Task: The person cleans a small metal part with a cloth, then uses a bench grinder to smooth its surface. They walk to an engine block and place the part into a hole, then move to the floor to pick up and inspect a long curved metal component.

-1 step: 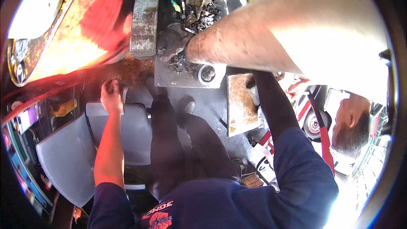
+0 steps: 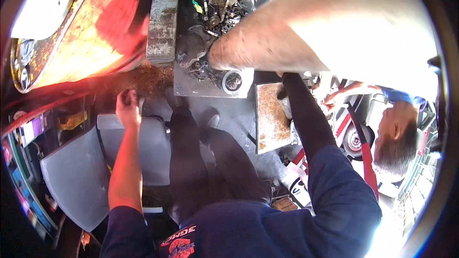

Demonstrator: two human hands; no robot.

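Note:
My left hand [image 2: 128,109] is held up over a grey plastic chair [image 2: 131,126], its fingers curled round a small dark thing I cannot make out. My right arm, in a black sleeve, reaches forward past a rusty square metal top [image 2: 270,124]. A large pale, blurred, tapering shape [image 2: 306,28] close to the view covers nearly all of my right hand [image 2: 280,73]; its fingers are hidden. Left of that hand, a grey bench top [image 2: 191,88] bears a round pale container [image 2: 241,82] of dark parts, a dark crumpled bundle [image 2: 189,48] and several loose metal parts [image 2: 229,16].
On the right, a person [image 2: 397,129] bends over with a hand [image 2: 337,98] near red and white framing and a wheel [image 2: 354,142]. A worn plank [image 2: 162,28] lies beside the bench. At left stand a large red curved surface [image 2: 95,43] and a second grey chair panel [image 2: 76,177].
My left hand has shifted very slightly to the right. My right arm has edged forward and left. The other person's arm on the right has come further into sight.

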